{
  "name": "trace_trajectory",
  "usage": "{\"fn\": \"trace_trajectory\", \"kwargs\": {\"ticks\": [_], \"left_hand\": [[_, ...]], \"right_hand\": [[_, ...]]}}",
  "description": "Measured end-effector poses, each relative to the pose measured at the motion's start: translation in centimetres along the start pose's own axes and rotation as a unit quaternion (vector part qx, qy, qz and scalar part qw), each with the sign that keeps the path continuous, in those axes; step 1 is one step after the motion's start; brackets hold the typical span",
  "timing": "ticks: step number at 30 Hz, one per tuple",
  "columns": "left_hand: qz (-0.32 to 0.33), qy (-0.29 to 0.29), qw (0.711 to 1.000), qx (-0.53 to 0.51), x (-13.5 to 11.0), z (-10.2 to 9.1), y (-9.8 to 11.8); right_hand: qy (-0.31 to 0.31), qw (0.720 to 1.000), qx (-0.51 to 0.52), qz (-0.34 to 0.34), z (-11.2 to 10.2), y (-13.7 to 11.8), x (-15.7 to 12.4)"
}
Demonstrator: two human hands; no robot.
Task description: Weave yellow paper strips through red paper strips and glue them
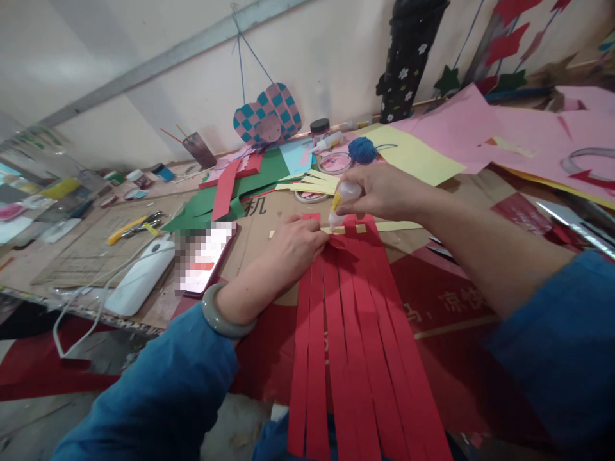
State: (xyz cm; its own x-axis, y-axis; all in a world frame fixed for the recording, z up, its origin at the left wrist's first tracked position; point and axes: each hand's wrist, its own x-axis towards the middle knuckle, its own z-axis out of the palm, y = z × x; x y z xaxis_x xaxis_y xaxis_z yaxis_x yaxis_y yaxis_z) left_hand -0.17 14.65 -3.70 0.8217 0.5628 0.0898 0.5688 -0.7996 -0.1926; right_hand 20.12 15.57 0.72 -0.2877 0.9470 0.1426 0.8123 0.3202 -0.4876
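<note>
I see the right hand point(379, 191) with its fingers wrapped around a small translucent bottle point(352, 190) with a yellow label, nozzle tipped down; I cannot tell whether that tip touches anything. The left hand point(298, 246) has its fingers bent close together over the top of the red paper point(354, 333); whether they pinch it, I cannot tell. That sheet spreads below both sets of fingertips, bright and matte, slit lengthwise into long strips with narrow gaps. Near its top edge, a pale yellow strip point(396, 226) shows in short patches between red bands, running out past the right fingers
</note>
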Motion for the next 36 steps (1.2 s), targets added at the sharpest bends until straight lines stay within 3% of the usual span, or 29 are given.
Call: {"fn": "trace_trajectory", "kwargs": {"ticks": [14, 21, 36], "left_hand": [[0.005, 0.014, 1.000, 0.001, -0.06, -0.05, 0.07], [-0.013, -0.014, 1.000, -0.020, 0.05, -0.16, 0.24], [-0.003, -0.001, 1.000, -0.022, -0.05, -0.21, 0.22]], "right_hand": [[0.005, 1.000, 0.008, -0.019, 0.32, -0.11, 0.04], [-0.012, 0.999, 0.044, 0.020, 0.67, -0.35, 0.02], [0.002, 1.000, -0.003, 0.011, 0.62, -0.25, 0.20]]}}
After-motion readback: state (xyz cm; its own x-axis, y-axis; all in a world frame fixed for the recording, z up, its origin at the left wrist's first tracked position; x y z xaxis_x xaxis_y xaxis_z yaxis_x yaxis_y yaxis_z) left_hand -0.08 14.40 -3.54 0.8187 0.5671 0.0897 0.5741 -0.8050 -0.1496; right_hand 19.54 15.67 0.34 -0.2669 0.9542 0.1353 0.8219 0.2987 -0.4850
